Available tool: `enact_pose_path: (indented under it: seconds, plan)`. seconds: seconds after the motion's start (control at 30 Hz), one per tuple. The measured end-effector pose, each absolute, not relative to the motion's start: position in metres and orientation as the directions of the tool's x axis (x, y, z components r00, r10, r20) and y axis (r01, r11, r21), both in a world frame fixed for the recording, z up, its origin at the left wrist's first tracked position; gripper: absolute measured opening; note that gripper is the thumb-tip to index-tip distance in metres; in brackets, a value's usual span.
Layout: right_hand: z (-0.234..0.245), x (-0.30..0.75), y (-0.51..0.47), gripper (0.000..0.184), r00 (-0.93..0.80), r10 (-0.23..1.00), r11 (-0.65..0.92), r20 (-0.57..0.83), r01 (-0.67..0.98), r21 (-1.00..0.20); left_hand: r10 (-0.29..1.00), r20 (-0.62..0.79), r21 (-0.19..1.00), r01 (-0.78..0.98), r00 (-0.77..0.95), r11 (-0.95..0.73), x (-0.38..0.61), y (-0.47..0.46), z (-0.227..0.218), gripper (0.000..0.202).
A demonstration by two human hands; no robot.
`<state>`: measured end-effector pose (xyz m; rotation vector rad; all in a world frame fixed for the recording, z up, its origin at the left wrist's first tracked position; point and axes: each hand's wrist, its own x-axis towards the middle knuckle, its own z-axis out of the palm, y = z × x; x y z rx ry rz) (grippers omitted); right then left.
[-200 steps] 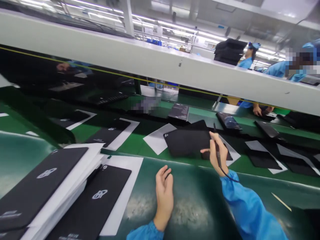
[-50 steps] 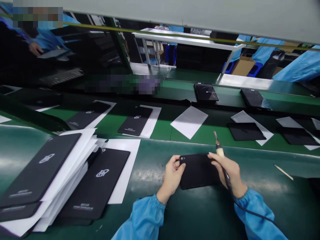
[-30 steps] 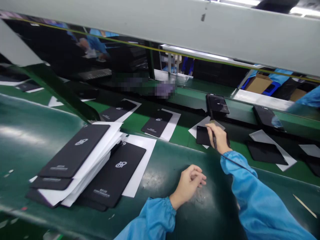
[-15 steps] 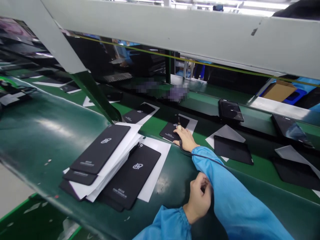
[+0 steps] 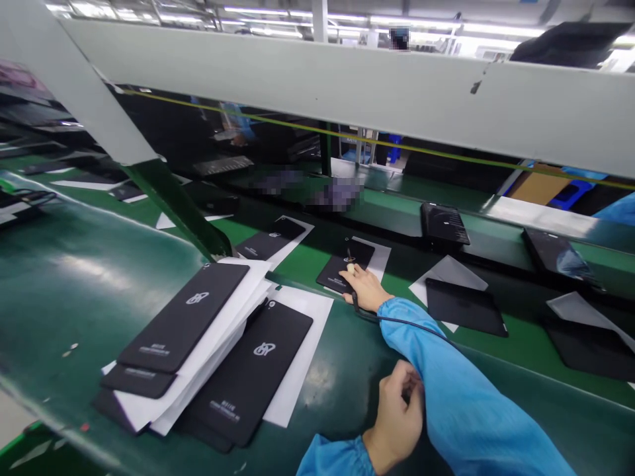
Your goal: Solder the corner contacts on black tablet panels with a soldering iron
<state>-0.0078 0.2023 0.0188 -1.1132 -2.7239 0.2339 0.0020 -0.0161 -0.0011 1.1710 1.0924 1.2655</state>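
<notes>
Left hand curls beside the right sleeve; whether it grips anything cannot be told. Beyond, the right hand clasps a corded soldering iron over a black tablet back cover, which lies on white paper on the green belt: probably light, stiff, smooth, best lifted by its edges.

The right hand, off centre toward four o'clock, covers a corner of the black panel and much of its corded tool — whether the tip touches cannot be told. At five o'clock, the left hand hides its palm; its blue sleeve is cut off at six. Fine print on the stacked panels, at eight, is unreadable — a purplish shape toward one is pixelated.
</notes>
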Motion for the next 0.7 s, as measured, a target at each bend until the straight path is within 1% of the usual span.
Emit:
enact_pose_path:
  seconds: [0.1,0.23,0.3,0.37,0.43,0.53,0.6,0.7]
  plan:
    - [0.016,-0.006,0.201,0.052,-0.71,0.695,0.717,0.109,0.675,-0.176,0.999,0.033,0.99,-0.136,0.031,-0.029,0.002,-0.016,0.001,0.011]
    - [0.016,0.004,0.2,0.047,-0.705,0.7,0.714,0.114,0.682,-0.157,0.997,-0.003,0.98,-0.198,0.075,0.018,0.004,-0.016,0.004,0.01]
    - [0.016,0.011,0.201,0.051,-0.699,0.703,0.711,0.132,0.685,-0.157,0.997,-0.025,0.98,-0.195,0.071,0.038,0.004,-0.016,0.003,0.009]
    - [0.015,0.019,0.201,0.06,-0.689,0.71,0.704,0.145,0.692,-0.162,0.997,-0.037,0.983,-0.177,0.064,0.048,0.006,-0.016,-0.001,0.008]
    - [0.012,0.024,0.202,0.068,-0.683,0.716,0.698,0.145,0.696,-0.168,0.997,-0.04,0.985,-0.166,0.059,0.049,0.007,-0.016,-0.005,0.007]
    - [0.008,0.029,0.202,0.075,-0.691,0.71,0.704,0.133,0.692,-0.161,0.998,-0.046,0.984,-0.168,0.052,0.054,0.009,-0.017,-0.009,0.007]
    - [0.008,0.03,0.203,0.076,-0.705,0.698,0.716,0.127,0.684,-0.139,0.998,-0.049,0.984,-0.17,0.05,0.057,0.01,-0.017,-0.01,0.006]
    - [0.011,0.03,0.204,0.071,-0.734,0.668,0.744,0.119,0.664,-0.081,0.998,-0.045,0.985,-0.162,0.054,0.053,0.009,-0.016,-0.008,0.006]
